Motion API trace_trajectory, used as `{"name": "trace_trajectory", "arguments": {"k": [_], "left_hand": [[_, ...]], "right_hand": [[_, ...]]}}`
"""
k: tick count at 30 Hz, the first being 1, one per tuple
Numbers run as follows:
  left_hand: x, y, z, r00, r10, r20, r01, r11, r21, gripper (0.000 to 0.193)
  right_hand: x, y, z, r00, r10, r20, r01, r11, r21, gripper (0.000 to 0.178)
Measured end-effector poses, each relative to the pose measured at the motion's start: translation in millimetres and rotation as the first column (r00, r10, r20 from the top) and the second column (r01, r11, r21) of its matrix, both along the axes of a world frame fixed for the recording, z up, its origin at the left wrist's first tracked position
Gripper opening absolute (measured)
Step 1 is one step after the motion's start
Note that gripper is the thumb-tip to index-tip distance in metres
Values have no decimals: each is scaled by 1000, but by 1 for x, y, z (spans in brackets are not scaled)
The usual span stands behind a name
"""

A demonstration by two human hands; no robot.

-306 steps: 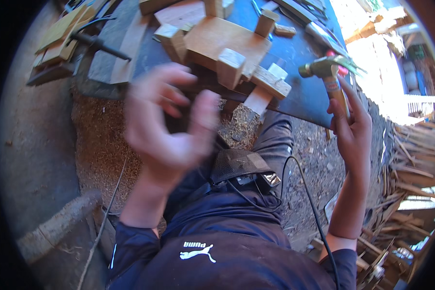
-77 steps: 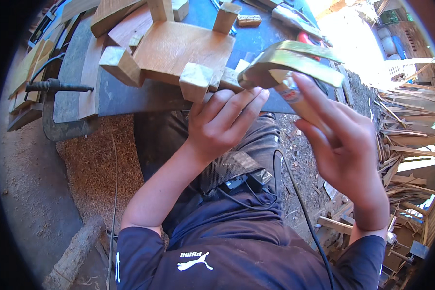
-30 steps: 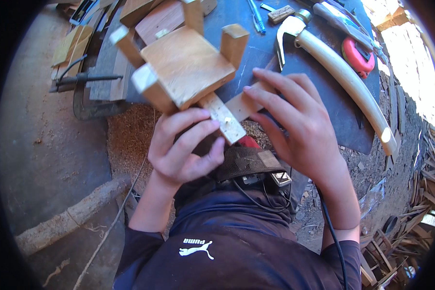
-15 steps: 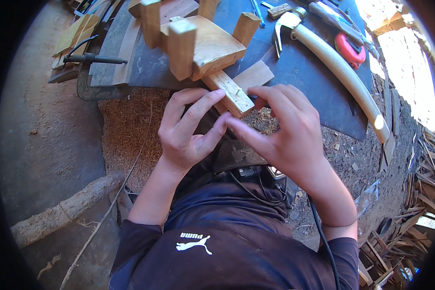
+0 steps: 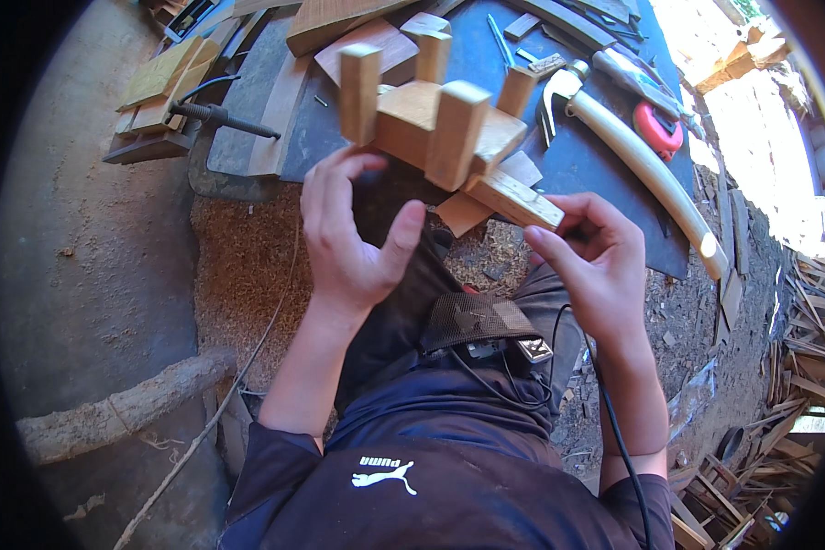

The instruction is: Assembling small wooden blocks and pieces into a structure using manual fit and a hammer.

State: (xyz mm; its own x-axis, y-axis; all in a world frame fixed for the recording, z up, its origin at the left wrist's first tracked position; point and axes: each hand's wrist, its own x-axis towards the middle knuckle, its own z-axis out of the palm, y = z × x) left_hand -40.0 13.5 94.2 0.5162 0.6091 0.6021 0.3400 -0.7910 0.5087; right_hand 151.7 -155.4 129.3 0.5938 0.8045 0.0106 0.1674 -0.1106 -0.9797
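Note:
A small wooden piece like an upturned stool (image 5: 403,128), with several square legs standing up, is at the near edge of the dark worktable. From its right side a pale wooden strip (image 5: 515,198) juts toward me. My right hand (image 5: 600,266) pinches the strip's free end between thumb and fingers. My left hand (image 5: 348,229) is open, thumb spread wide, its fingertips close under the near left leg; whether they touch it I cannot tell. Beneath the strip lies a thin flat offcut (image 5: 465,213), overhanging the table edge.
A claw hammer (image 5: 646,170) with a curved pale handle lies on the right of the worktable (image 5: 582,170), beside a red tape measure (image 5: 658,128). A clamp (image 5: 225,119) grips the left edge, near stacked boards (image 5: 160,87). Wood scraps (image 5: 367,50) lie at the back.
The stool-like piece has moved right and turned, its strip swinging right. My right hand has gone right and now pinches the strip's end; my left hand has come off the strip and opened.

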Motion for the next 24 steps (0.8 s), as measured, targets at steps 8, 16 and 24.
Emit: {"name": "trace_trajectory", "arguments": {"k": [8, 16, 24], "left_hand": [[28, 18, 26, 973, -213, -90, 200, 971, -130, 109], [44, 66, 12, 939, -253, -234, 234, 966, -106, 112], [55, 94, 16, 919, -226, -323, 168, 966, -196, 116]], "right_hand": [[20, -24, 17, 890, 33, -455, 2, 997, 78, 34], [7, -17, 28, 969, -139, -204, 183, 958, 219, 30], [-2, 9, 21, 895, -272, 354, 135, 920, 367, 33]]}}
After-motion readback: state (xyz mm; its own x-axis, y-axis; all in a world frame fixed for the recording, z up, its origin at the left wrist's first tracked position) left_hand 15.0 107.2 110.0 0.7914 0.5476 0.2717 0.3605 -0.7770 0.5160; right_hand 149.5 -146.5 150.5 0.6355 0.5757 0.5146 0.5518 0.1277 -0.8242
